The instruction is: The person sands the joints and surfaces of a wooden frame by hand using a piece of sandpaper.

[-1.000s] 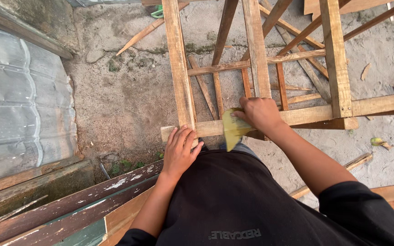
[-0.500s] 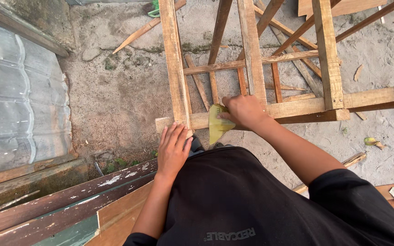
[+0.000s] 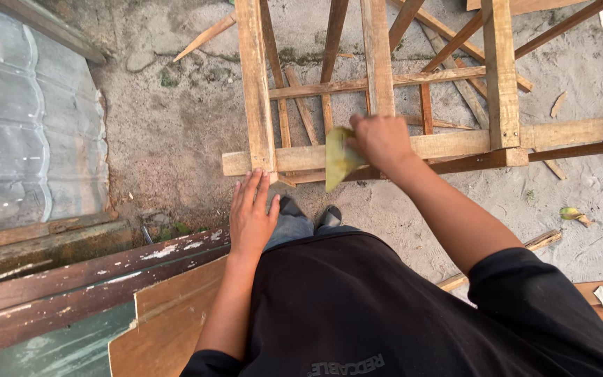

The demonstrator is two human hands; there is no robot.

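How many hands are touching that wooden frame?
2. The left hand rests its fingers near the wooden frame's corner; the right hand, gripping a yellowish sheet, presses on the front rail.

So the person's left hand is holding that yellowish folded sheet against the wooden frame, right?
Not quite: the head view shows the right hand holding the yellowish folded sheet against the wooden frame. The left hand is open, fingers spread, near the frame's front rail.

You have two bare hands, left (image 3: 251, 215) and right (image 3: 381, 140), one folded yellowish sheet of sandpaper (image 3: 338, 156), one pale slatted wooden frame (image 3: 378, 63), and one grey corrugated metal sheet (image 3: 29, 139).
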